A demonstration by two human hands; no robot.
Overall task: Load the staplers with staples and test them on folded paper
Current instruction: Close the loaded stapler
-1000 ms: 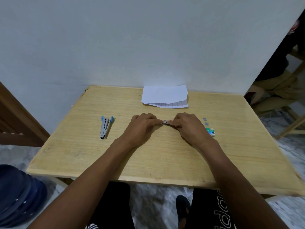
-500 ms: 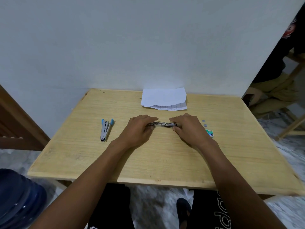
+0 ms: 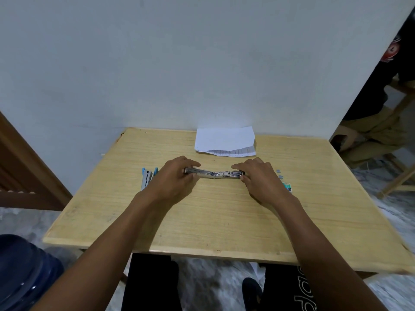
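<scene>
Left hand (image 3: 173, 180) and right hand (image 3: 260, 178) each grip one end of unfolded metal stapler (image 3: 213, 174) on table (image 3: 213, 221)

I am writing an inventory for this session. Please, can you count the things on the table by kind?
Staplers: 2, the opened metal stapler held flat between the left hand and right hand, and the blue-tipped stapler.
Folded paper: 1.
Staple box: 1.
Loose staple strips: 2 visible.
Total: 6.
</scene>
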